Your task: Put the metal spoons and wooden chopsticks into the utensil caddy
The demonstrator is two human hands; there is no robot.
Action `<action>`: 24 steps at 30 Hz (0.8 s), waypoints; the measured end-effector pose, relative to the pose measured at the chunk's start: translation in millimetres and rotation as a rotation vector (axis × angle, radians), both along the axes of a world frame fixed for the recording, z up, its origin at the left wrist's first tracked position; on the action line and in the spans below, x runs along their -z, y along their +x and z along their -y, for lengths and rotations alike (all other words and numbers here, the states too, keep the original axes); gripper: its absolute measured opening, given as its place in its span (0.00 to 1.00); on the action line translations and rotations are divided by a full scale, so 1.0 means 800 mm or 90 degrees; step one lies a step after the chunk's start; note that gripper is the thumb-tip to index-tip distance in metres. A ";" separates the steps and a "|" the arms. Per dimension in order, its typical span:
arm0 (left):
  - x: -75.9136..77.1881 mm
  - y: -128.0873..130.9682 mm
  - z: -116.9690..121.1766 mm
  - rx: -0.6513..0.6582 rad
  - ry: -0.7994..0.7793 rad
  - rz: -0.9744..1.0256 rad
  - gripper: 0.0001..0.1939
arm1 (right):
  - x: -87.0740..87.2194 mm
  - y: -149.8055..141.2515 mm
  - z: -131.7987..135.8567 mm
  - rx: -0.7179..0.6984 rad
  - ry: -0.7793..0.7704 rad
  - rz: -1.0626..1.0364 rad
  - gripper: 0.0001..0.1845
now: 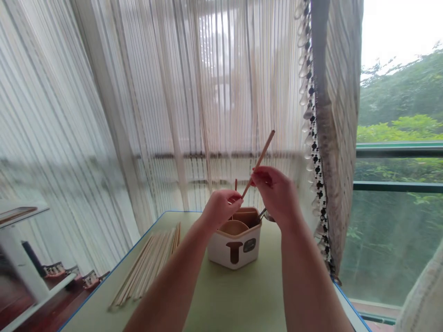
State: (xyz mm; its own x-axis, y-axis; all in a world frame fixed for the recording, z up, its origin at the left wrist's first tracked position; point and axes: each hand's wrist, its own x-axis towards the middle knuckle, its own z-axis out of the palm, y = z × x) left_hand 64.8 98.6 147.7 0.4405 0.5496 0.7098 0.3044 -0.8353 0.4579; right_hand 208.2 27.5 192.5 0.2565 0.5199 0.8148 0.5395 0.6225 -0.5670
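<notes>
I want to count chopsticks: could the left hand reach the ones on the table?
Probably yes: the chopsticks lie beside the left forearm, nothing visibly between, though the left hand is busy at the lower end of another chopstick.

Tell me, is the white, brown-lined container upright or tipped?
Upright: the container stands on the pale green, blue-edged table, its open top facing up.
</notes>
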 end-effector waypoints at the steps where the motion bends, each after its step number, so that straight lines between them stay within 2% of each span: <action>1: 0.004 0.001 -0.004 -0.006 -0.004 0.007 0.09 | 0.001 0.000 -0.003 0.025 0.006 0.013 0.10; 5: 0.016 0.006 -0.015 -0.026 -0.010 -0.007 0.10 | 0.007 0.001 -0.020 0.137 0.018 0.069 0.08; 8: 0.020 0.010 -0.020 -0.051 -0.011 -0.036 0.10 | 0.016 0.004 -0.036 0.172 -0.015 0.096 0.08; 12: 0.020 0.009 -0.025 -0.112 0.008 -0.044 0.09 | 0.027 0.003 -0.051 0.149 -0.069 0.088 0.08; 18: 0.016 0.007 -0.025 -0.154 0.022 -0.078 0.07 | 0.034 0.000 -0.057 0.109 -0.085 0.076 0.09; 24: 0.014 0.008 -0.026 -0.098 -0.004 -0.093 0.09 | 0.042 0.005 -0.064 0.077 -0.099 0.065 0.09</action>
